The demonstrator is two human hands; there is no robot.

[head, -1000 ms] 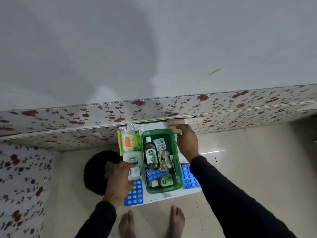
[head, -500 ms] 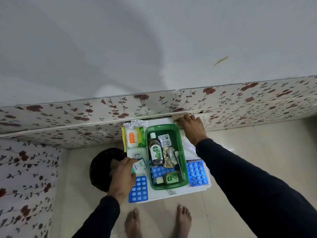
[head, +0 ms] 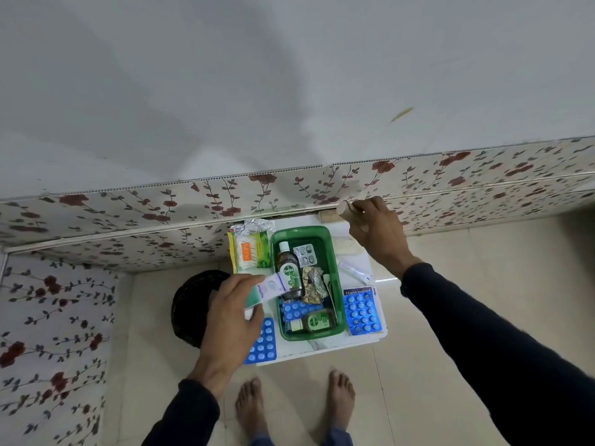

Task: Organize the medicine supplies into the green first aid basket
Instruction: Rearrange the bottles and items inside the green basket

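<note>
The left hand [head: 230, 320] has its grip clamped on a white and green ointment box [head: 267, 289], held above the table [head: 325, 346] just left of the green first aid basket [head: 335, 284]; the right hand [head: 378, 235] is closed around a beige roll [head: 349, 210] at the table's far right corner. The basket already looks crowded: a Dettol bottle [head: 289, 272], a pill strip [head: 307, 255], a foil packet [head: 313, 284], a blue blister pack [head: 297, 310] and a small green bottle [head: 317, 321]. Dropping the box in could tip the bottle or leave it perched on the rim. Two more blue blister packs [head: 262, 344], a cotton bud pack [head: 249, 254] and a Hansaplast box [head: 360, 292] still lie outside, beside a dark bin [head: 190, 300].
</note>
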